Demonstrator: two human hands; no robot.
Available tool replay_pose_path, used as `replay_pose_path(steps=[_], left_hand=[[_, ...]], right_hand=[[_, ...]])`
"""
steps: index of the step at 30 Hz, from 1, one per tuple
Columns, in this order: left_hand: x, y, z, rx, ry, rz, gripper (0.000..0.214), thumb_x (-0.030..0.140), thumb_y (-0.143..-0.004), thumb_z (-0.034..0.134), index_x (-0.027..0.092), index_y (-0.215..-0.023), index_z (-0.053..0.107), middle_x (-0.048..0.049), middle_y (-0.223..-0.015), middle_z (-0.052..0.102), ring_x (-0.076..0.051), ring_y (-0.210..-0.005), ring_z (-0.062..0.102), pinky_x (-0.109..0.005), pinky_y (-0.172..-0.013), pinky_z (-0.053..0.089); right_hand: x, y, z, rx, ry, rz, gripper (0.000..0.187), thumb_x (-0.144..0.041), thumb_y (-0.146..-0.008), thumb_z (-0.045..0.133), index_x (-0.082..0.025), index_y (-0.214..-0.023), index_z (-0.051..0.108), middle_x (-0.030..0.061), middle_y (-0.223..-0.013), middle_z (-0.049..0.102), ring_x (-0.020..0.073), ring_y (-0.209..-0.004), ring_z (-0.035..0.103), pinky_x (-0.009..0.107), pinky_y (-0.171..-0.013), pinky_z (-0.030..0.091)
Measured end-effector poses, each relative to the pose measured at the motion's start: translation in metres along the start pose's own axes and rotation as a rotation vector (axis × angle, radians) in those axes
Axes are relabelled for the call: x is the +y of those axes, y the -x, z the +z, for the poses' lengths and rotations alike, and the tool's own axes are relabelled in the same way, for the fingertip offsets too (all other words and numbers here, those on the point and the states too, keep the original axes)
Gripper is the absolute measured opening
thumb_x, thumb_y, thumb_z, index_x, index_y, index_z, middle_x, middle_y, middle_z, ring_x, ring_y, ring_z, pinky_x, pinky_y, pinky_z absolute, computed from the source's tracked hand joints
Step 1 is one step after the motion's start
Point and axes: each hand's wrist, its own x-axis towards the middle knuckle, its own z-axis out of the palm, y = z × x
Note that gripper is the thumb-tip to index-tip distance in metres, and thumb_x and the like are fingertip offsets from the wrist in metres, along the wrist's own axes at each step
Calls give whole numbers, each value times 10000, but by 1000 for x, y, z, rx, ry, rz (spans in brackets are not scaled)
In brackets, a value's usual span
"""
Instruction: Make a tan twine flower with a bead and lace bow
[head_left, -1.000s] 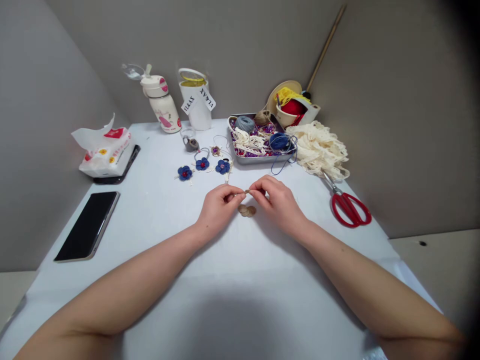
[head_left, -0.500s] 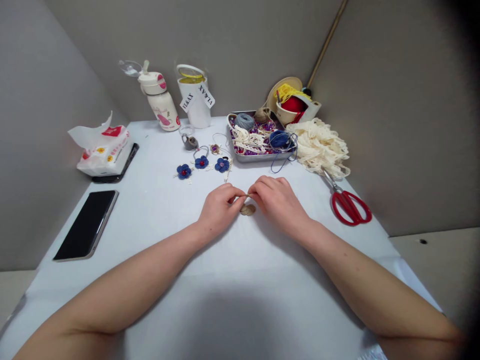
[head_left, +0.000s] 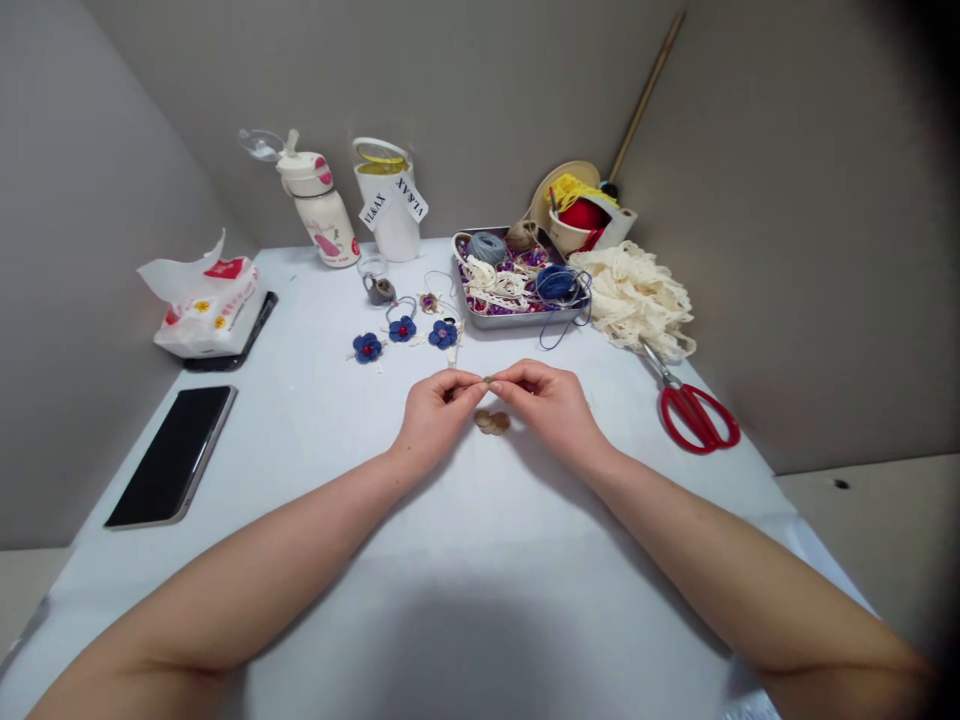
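Between their fingertips, my left hand (head_left: 444, 408) and my right hand (head_left: 546, 400) pinch a small tan-brown petal-like piece (head_left: 489, 380), mostly covered by the fingers. Both hands are closed and meet just above the table. Right below them lie a few overlapping flat tan-brown round pieces (head_left: 493, 422). Farther back are blue fabric flowers with bead centres: one at the left (head_left: 367, 347), one on a hair-tie-like loop (head_left: 402, 329), and one at the right (head_left: 442, 334). A small brown flower (head_left: 428, 302) lies behind these.
A metal tray (head_left: 517, 322) holds yarn balls, beads and lace. Right of it are cream lace (head_left: 637, 300), red-handled scissors (head_left: 697, 415) and a tub of yarn (head_left: 574, 235). Leftward are a phone (head_left: 174, 455), a tissue pack (head_left: 210, 310), a bottle (head_left: 326, 220) and a white container (head_left: 394, 215).
Both hands have shifted slightly up and left with the small piece, which sits differently between the fingertips. More of the tan-brown pieces below shows. The camera view has moved a little.
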Motion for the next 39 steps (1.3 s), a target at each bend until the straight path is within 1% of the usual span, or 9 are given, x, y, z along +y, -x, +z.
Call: replay_pose_path(steps=[7, 14, 18, 21, 23, 26, 29, 32, 39], left_hand=[[2, -5, -9, -16, -187, 202, 204, 342, -806, 681, 189, -941, 699, -45, -901, 685, -172, -860, 599, -309, -841, 458], [0, -13, -20, -21, -224, 329, 272, 380, -917, 517, 203, -1054, 671, -74, -1086, 677, -196, -1033, 612, -331, -953, 440], [2, -12, -24, -259, -210, 459, 415, 481, -946, 384, 202, -1064, 667, -92, -1067, 694, -221, -1043, 619, -365, -979, 422], [3, -7, -23, -414, -304, 476, 392, 506, -893, 494, 210, -1091, 656, -37, -783, 697, -201, -817, 640, -365, -929, 428], [1, -8, -23, -334, -440, 455, 303, 440, -857, 582, 216, -1038, 674, -3, -670, 654, -180, -715, 603, -350, -881, 430], [-1, -19, -29, -58, -537, 425, 219, 364, -883, 544, 205, -905, 692, -30, -763, 681, -170, -734, 580, -313, -801, 431], [7, -35, -44, 191, -399, 375, 204, 361, -879, 567, 193, -908, 679, -23, -792, 676, -157, -759, 598, -272, -764, 445], [32, -42, -57, 334, -156, 415, 201, 380, -876, 600, 195, -897, 675, -12, -770, 658, -136, -736, 609, -252, -736, 472], [122, 0, -51, 279, 136, 806, 169, 365, -900, 633, 209, -913, 696, 5, -706, 627, -129, -709, 623, -312, -755, 538]], right_hand=[[0, -2, -6, 35, 184, -218, 139, -298, -861, 619, -192, -790, 677, 23, -808, 641, 152, -755, 562, 288, -670, 417], [-1, -7, -13, -98, -116, -136, 183, -381, -810, 682, -200, -796, 657, 2, -796, 616, 137, -717, 516, 297, -695, 423], [-8, -6, -17, -323, -382, -40, 243, -429, -756, 729, -202, -775, 645, -3, -759, 583, 139, -704, 505, 316, -706, 442], [-13, -7, -23, -381, -574, -3, 298, -452, -702, 767, -197, -722, 616, -10, -718, 545, 131, -669, 491, 315, -682, 433], [-14, -8, -29, -431, -657, -6, 313, -436, -674, 791, -193, -688, 593, -18, -709, 529, 109, -615, 453, 300, -643, 415], [-10, -11, -37, -642, -652, -10, 357, -438, -645, 814, -183, -626, 564, -18, -670, 521, 91, -555, 419, 288, -586, 395], [-3, -13, -42, -931, -535, -38, 405, -503, -635, 812, -174, -600, 577, -9, -618, 527, 100, -543, 457, 286, -563, 409], [0, -15, -42, -1083, -436, -82, 380, -495, -674, 796, -162, -640, 615, 3, -643, 566, 107, -585, 510, 277, -595, 443], [-2, -15, -42, -1107, -363, -86, 352, -476, -695, 793, -154, -684, 653, 16, -709, 605, 117, -649, 542, 282, -660, 474]])
